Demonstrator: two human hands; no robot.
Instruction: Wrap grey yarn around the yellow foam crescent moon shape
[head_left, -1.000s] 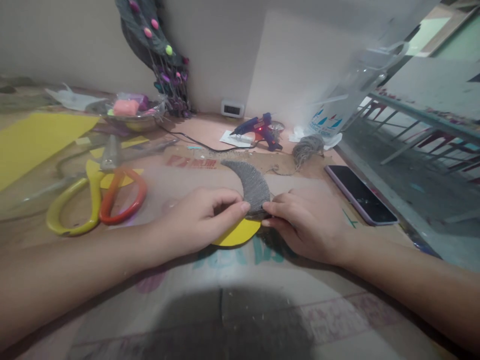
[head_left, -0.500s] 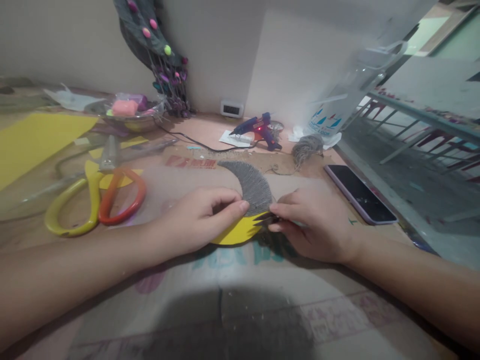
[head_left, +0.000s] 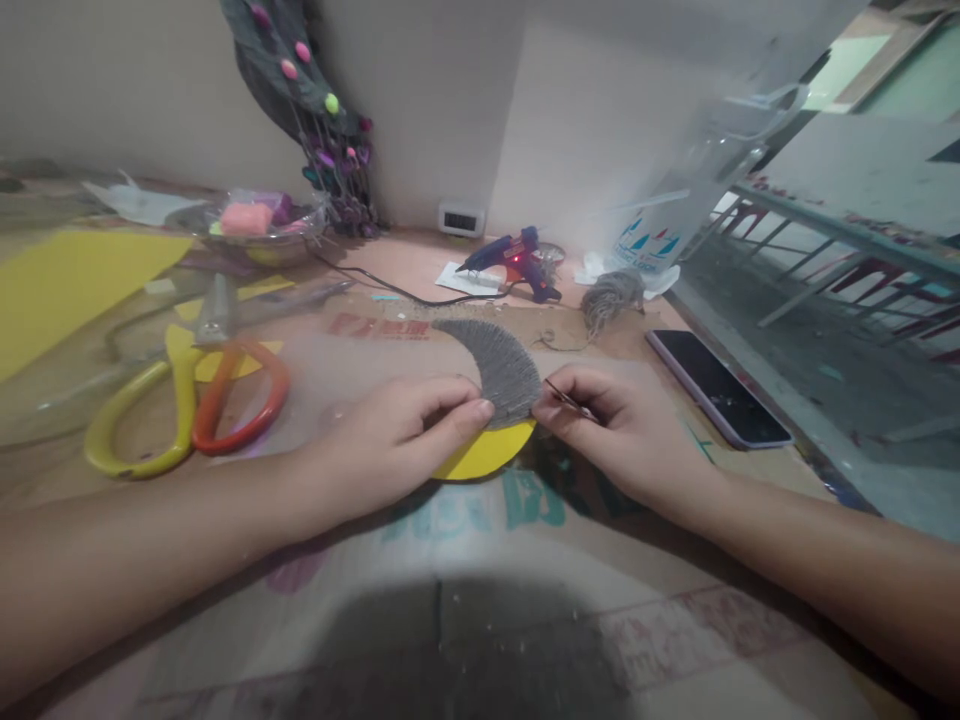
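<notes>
A crescent-shaped yellow piece (head_left: 487, 455) lies in front of me, its upper part wrapped in grey yarn (head_left: 499, 370) and its lower end bare. My left hand (head_left: 409, 430) pinches the crescent's inner edge between thumb and fingers, where the yarn meets the yellow. On the other side, my right hand (head_left: 607, 425) has thumb and fingertips together at the outer edge of the yarn. A thin dark pointed tool, apparently tweezers (head_left: 568, 396), is tucked in that hand and mostly hidden by the fingers.
Scissors (head_left: 184, 400) with yellow and orange handles lie left, near a yellow sheet (head_left: 82, 290). Behind are a corded blue glue gun (head_left: 510, 262), a small digital display (head_left: 461, 219) and a grey yarn ball (head_left: 611, 298). A phone (head_left: 716, 385) rests right, near the table edge.
The tool in my right hand has swung from pointing left over the yellow to pointing up and away. The right fingertips now pinch at the crescent's edge. My left hand has barely moved.
</notes>
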